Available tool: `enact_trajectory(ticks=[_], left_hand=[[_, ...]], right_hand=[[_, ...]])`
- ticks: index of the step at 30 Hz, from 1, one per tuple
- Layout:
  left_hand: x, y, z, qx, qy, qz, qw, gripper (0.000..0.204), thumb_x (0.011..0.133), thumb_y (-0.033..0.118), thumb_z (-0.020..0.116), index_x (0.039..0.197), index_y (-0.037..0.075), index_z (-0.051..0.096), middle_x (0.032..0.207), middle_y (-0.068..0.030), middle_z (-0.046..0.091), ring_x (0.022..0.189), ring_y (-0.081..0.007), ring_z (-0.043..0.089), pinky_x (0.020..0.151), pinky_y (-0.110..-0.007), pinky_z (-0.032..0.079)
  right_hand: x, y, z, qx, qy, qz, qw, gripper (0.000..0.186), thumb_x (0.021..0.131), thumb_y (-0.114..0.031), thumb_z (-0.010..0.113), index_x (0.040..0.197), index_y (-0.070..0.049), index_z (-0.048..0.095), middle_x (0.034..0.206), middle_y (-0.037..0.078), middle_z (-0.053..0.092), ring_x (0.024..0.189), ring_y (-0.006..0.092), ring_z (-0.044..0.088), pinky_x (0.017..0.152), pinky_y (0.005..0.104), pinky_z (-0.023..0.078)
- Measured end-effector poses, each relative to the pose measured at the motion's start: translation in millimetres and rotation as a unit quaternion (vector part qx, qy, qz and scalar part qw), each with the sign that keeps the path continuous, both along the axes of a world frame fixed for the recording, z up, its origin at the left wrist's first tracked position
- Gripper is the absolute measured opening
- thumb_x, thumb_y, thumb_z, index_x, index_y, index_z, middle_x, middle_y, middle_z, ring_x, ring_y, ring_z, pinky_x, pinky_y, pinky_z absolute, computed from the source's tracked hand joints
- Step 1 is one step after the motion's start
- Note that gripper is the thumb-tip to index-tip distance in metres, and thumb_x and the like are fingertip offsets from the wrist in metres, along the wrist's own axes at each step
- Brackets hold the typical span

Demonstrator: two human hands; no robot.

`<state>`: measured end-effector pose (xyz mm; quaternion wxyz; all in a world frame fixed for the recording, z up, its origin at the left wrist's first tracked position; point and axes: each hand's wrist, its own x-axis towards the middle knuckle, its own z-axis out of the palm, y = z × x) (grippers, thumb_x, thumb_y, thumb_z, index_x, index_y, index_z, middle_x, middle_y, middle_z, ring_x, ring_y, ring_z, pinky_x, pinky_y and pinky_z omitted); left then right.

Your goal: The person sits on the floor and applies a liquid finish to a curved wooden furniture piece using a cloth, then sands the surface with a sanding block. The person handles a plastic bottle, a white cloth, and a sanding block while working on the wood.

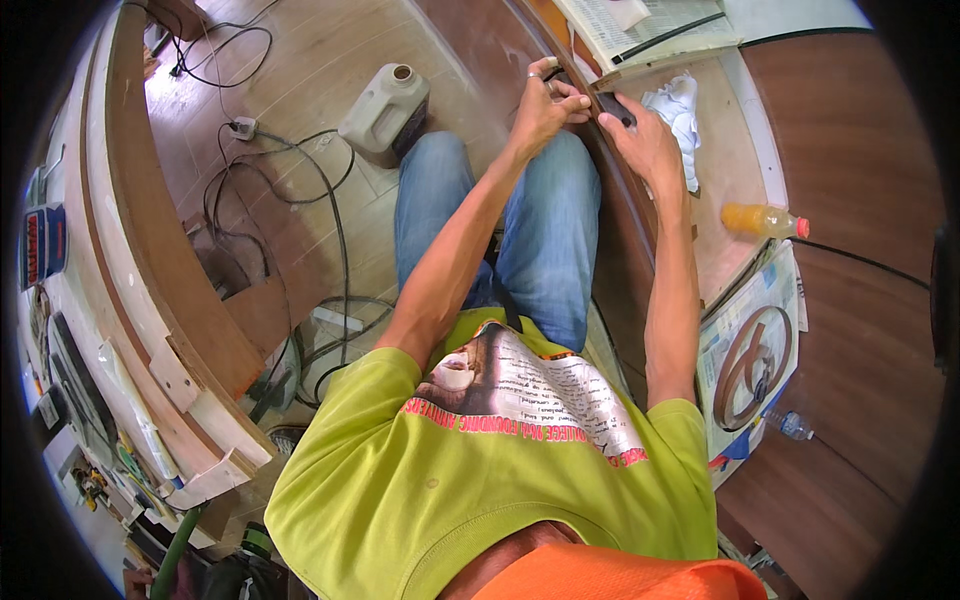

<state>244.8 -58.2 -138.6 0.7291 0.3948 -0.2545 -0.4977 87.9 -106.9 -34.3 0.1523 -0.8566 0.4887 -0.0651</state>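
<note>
My right hand (648, 145) is closed around a small dark block (616, 108), pressed at the upper edge of a curved brown panel (632, 215). Just left of it, my left hand (548, 108) has its fingers curled at the panel's outer side, a ring on one finger. Something dark shows by those fingers, too small to name. Beside my right wrist lies a crumpled white cloth (680, 120) on a pale wooden shelf (725, 135) behind the panel.
A bottle of orange-yellow liquid (760, 220) lies on the right, near a brown tape roll (752, 365) on papers. An open book (655, 30) is at the top. A plastic jug (388, 115) and black cables (335, 215) are on the floor. A curved wooden counter (150, 250) spans the left.
</note>
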Motion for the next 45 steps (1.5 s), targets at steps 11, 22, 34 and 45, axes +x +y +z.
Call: enact_trajectory(ticks=[11, 22, 34, 45], left_hand=[[0, 4, 4, 0.003, -0.017, -0.001, 1.0, 0.081, 0.087, -0.001, 0.077, 0.147, -0.009, 0.022, 0.112, -0.0212, 0.063, 0.093, -0.0287, 0.072, 0.08, -0.037, 0.065], [2, 2, -4, -0.007, -0.009, 0.009, 1.0, 0.08, 0.087, -0.009, 0.074, 0.148, -0.006, 0.022, 0.098, -0.0164, 0.062, 0.084, -0.0255, 0.072, 0.074, -0.035, 0.065], [-2, 6, -2, -0.012, -0.056, 0.006, 0.998, 0.085, 0.088, 0.002, 0.076, 0.147, -0.01, 0.017, 0.104, -0.017, 0.067, 0.089, -0.0233, 0.072, 0.076, -0.032, 0.061], [-5, 4, -7, 0.004, -0.034, 0.042, 0.999, 0.087, 0.086, 0.001, 0.079, 0.144, -0.003, 0.015, 0.107, -0.015, 0.062, 0.087, -0.0204, 0.071, 0.068, -0.031, 0.062]], right_hand=[[4, -5, 13, 0.025, 0.039, 0.007, 0.999, 0.058, 0.091, -0.045, 0.067, 0.135, -0.007, 0.066, 0.117, 0.027, 0.071, 0.112, 0.0428, 0.067, 0.097, 0.0471, 0.052], [5, -6, 13, 0.033, 0.044, 0.014, 0.998, 0.061, 0.091, -0.046, 0.067, 0.138, -0.008, 0.064, 0.114, 0.026, 0.072, 0.107, 0.0404, 0.069, 0.094, 0.0454, 0.053], [-28, 21, 34, 0.017, 0.039, 0.017, 0.999, 0.056, 0.092, -0.041, 0.071, 0.14, -0.013, 0.064, 0.11, 0.024, 0.07, 0.101, 0.0405, 0.068, 0.09, 0.0478, 0.053], [-35, 32, 34, 0.028, 0.058, 0.004, 0.998, 0.056, 0.091, -0.042, 0.071, 0.14, -0.017, 0.063, 0.1, 0.02, 0.068, 0.093, 0.0357, 0.068, 0.084, 0.0467, 0.053]])
